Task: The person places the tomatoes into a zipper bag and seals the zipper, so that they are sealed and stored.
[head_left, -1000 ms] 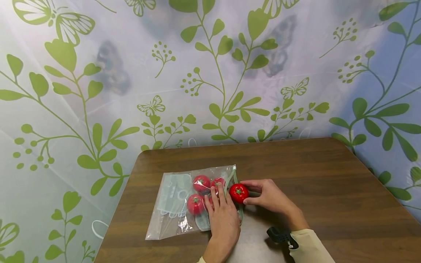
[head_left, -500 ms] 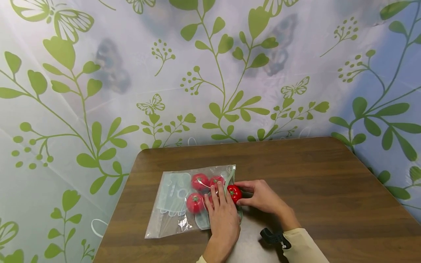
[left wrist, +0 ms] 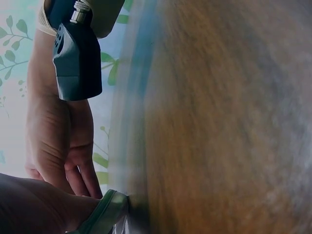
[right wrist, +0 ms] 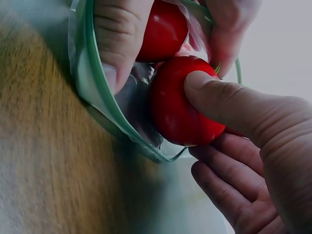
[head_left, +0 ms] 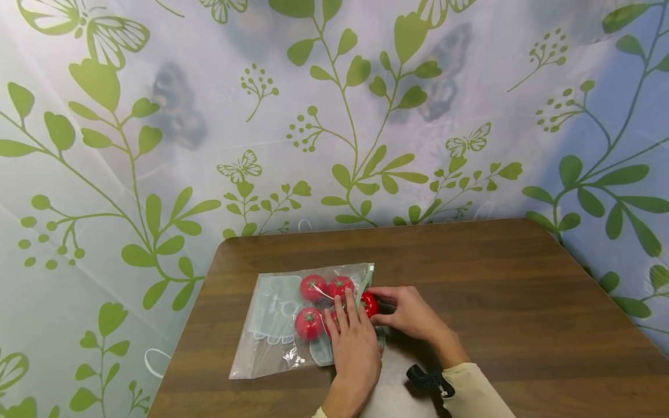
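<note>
A clear zip bag (head_left: 245, 357) with a green rim lies on the table, several red tomatoes (head_left: 309, 323) inside it. My left hand (head_left: 357, 351) spreads its fingers over the bag's top; its thumb (right wrist: 117, 48) sits inside the mouth, so the hand holds the bag's edge. With thumb and fingers my right hand (head_left: 415, 313) grips another tomato (right wrist: 180, 102) at the green-rimmed opening. That tomato is partly within the mouth and touches or nearly touches one inside. The left wrist view shows the green rim (left wrist: 105, 209) by my left thumb, but the tomatoes are hidden there.
Pale blue face masks (head_left: 274, 310) lie in the bag's left part. The brown wooden table (head_left: 486, 267) stretches to the right and back, up to a leaf-patterned cloth (head_left: 334, 116). A black wrist mount (head_left: 431, 380) is on my right wrist.
My right hand has moved left with the tomato, from beside the bag into its mouth. Tomatoes inside have shifted slightly left. My left hand has stayed in place.
</note>
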`<state>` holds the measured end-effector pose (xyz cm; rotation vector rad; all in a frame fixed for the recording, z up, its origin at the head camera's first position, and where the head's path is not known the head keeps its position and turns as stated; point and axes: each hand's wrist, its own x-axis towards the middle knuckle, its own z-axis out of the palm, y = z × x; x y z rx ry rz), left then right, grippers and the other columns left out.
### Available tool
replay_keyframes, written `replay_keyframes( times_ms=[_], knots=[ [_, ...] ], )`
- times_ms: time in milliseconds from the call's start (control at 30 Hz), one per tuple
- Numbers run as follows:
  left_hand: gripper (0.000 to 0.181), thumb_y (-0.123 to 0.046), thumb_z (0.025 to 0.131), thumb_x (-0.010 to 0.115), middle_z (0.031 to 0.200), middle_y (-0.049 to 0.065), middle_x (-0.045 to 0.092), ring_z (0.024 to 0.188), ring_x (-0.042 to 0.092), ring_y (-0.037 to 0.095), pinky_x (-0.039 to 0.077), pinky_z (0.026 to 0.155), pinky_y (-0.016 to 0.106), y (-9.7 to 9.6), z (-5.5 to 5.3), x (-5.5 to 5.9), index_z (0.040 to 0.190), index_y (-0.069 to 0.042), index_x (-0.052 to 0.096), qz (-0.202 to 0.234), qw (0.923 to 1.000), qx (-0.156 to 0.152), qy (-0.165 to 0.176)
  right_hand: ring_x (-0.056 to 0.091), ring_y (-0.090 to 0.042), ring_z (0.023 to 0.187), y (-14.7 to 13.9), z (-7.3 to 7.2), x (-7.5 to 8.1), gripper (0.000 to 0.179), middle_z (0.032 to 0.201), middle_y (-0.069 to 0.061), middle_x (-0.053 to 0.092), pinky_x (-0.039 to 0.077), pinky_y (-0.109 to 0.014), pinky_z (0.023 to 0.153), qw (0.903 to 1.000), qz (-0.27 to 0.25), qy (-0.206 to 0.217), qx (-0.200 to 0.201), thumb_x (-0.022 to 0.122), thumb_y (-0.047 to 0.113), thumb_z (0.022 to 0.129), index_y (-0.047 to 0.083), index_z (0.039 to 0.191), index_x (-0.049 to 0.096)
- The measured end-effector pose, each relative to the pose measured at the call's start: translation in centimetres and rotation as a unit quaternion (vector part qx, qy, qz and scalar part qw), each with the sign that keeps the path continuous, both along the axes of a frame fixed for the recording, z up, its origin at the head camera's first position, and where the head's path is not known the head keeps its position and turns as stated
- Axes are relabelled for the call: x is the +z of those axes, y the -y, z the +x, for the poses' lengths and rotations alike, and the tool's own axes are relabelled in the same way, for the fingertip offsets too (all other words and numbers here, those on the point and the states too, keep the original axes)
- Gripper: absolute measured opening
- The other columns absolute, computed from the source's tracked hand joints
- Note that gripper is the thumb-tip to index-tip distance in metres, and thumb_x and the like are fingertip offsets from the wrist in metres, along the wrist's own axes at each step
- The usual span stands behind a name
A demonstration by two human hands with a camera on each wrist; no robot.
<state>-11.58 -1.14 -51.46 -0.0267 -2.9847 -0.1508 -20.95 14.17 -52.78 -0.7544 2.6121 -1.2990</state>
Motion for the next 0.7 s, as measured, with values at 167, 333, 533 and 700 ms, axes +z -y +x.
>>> replay_keyframes(
  times_ms=[167, 333, 533, 700],
  knots=[
    [0.079, -0.036, 0.086, 0.092, 0.177, 0.020, 0.035, 0.164, 0.033, 0.046, 0.026, 0.131, 0.069, 0.0, 0.0, 0.0, 0.152, -0.004, 0.062, 0.003, 1.0000, -0.002, 0.000, 0.074, -0.034, 0.129, 0.4, -0.1, -0.1, 0.061, 0.143, -0.014, 0.074, 0.057, -0.053, 0.108, 0.9999, 0.000, -0.013, -0.002, 0.093, 0.025, 0.089, 0.009, 0.144, 0.072],
    [0.084, -0.034, 0.086, 0.092, 0.178, 0.020, 0.032, 0.164, 0.031, 0.046, 0.025, 0.131, 0.069, 0.0, 0.0, 0.0, 0.156, -0.003, 0.058, 0.006, 0.9999, -0.004, 0.008, 0.074, -0.035, 0.128, 0.8, 0.0, 0.1, 0.059, 0.143, -0.015, 0.073, 0.057, -0.054, 0.109, 0.9997, 0.006, -0.022, -0.005, 0.092, 0.022, 0.090, 0.006, 0.143, 0.072],
    [0.085, -0.033, 0.086, 0.092, 0.178, 0.020, 0.033, 0.164, 0.031, 0.046, 0.025, 0.131, 0.068, 0.0, -0.1, 0.0, 0.157, -0.002, 0.056, 0.006, 1.0000, -0.002, 0.006, 0.074, -0.037, 0.129, 1.2, 0.0, 0.1, 0.058, 0.144, -0.016, 0.072, 0.057, -0.056, 0.109, 0.9996, 0.006, -0.029, -0.004, 0.091, 0.020, 0.091, 0.003, 0.143, 0.071],
    [0.088, -0.035, 0.083, 0.094, 0.178, 0.020, 0.034, 0.164, 0.033, 0.046, 0.025, 0.131, 0.069, -0.1, -0.1, -0.1, 0.156, -0.003, 0.058, 0.004, 1.0000, 0.000, 0.001, 0.075, -0.037, 0.127, 0.7, -0.2, 0.1, 0.059, 0.143, -0.017, 0.073, 0.057, -0.055, 0.108, 0.9993, 0.005, -0.037, 0.007, 0.091, 0.022, 0.091, 0.003, 0.143, 0.071]
  ],
)
